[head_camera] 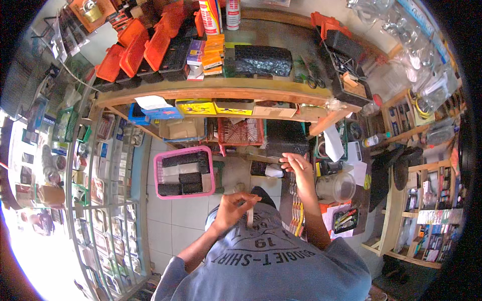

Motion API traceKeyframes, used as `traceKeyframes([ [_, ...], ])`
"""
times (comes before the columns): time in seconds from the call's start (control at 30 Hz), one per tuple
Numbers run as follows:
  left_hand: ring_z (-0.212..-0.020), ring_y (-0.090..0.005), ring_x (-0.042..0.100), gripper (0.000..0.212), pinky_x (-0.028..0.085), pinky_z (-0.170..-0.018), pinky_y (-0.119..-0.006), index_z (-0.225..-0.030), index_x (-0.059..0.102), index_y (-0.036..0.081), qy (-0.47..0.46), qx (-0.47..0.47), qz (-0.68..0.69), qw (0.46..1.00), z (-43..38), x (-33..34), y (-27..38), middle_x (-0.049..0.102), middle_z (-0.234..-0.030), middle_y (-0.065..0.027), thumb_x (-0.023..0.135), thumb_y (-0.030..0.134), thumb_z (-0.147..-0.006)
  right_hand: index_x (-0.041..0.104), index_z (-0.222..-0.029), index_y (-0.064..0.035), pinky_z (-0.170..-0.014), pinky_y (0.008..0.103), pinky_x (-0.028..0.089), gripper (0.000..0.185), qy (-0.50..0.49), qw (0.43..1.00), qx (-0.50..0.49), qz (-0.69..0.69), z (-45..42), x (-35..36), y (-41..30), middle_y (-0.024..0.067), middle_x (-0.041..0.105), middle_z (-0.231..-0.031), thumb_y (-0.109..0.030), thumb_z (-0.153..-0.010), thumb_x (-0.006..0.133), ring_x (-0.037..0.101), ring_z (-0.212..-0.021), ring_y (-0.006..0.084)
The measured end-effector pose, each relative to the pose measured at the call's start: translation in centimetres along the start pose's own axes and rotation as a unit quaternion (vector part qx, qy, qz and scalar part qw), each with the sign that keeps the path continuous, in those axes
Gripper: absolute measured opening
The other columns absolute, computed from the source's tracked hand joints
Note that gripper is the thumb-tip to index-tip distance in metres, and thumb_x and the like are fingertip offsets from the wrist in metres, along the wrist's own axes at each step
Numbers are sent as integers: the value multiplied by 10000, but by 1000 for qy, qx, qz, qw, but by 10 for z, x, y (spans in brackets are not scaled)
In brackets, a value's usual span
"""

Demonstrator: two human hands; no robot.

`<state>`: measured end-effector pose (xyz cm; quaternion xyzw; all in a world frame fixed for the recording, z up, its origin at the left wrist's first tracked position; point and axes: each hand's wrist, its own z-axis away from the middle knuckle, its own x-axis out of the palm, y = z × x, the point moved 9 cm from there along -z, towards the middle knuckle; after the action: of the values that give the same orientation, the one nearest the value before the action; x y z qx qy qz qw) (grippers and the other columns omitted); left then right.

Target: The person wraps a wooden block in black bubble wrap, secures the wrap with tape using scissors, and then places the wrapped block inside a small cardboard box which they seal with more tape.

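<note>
My left hand [237,210] is in front of my shirt, its thumb and fingertips brought together. A narrow pale strip [250,217] hangs below the fingers and appears pinched there; its material is unclear. Further right, my right hand [300,169] is raised with its fingers apart and nothing in them. Beside its fingertips lies a crumpled white piece [274,171], at a dark open box [260,168] under the counter. Ahead and to the left, a pink plastic basket [156,171] on the tiled floor holds several black and pale packets.
A wood-framed glass counter [211,93] crosses ahead, bearing orange-lidded toolboxes [132,50], silicone sealant tubes [211,17] and scissors [311,81]. Below stands a red plastic basket [241,131]. At right are a clear round tub [336,187] and a black pen tray [345,220]; a glass display case [70,169] is left.
</note>
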<state>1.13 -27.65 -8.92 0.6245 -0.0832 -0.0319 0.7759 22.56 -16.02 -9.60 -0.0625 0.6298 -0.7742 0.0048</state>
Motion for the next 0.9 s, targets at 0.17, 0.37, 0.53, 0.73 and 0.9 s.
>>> traceKeyframes([
  [0.17, -962, -159, 699, 228, 528, -895, -309, -1003, 763, -15, 15, -3, -55, 998, 13, -8, -1, 761, -1008, -145, 683, 196, -968, 684, -1186, -36, -786, 245, 495, 305, -17, 999, 31, 1, 21, 18, 26, 74, 731, -1075, -282, -1022, 607, 664, -877, 112],
  [0.37, -910, -144, 685, 149, 529, -819, -301, -948, 756, -26, 14, 31, -50, 998, 20, -6, 8, 755, -969, -123, 682, 103, -957, 673, -1201, -21, -892, 298, 521, 264, -66, 986, -57, 140, 54, 34, 35, 72, 727, -1107, -192, -1003, 639, 669, -990, 130],
  [0.53, -934, -151, 693, 138, 533, -853, -304, -958, 763, -15, -4, 11, -42, 999, 16, -2, -2, 758, -986, -118, 683, 98, -954, 670, -1216, -31, -909, 320, 519, 271, -72, 969, -63, 227, 67, 30, 23, 104, 728, -1117, -159, -978, 665, 682, -1013, 159],
  [0.73, -900, -129, 695, 149, 535, -811, -283, -955, 766, -10, -13, 43, -62, 997, 9, -2, 16, 762, -956, -94, 696, 121, -951, 666, -1208, -15, -896, 333, 527, 280, -50, 967, -107, 226, 59, 25, -3, 118, 729, -1094, -154, -965, 674, 697, -982, 195],
  [0.9, -894, -127, 695, 170, 539, -800, -283, -926, 761, -14, 1, 31, -32, 999, 3, -8, 7, 764, -952, -99, 695, 139, -956, 672, -1194, -5, -878, 291, 508, 247, -41, 954, -141, 261, 36, 22, -38, 78, 727, -1049, -101, -968, 642, 668, -956, 130],
])
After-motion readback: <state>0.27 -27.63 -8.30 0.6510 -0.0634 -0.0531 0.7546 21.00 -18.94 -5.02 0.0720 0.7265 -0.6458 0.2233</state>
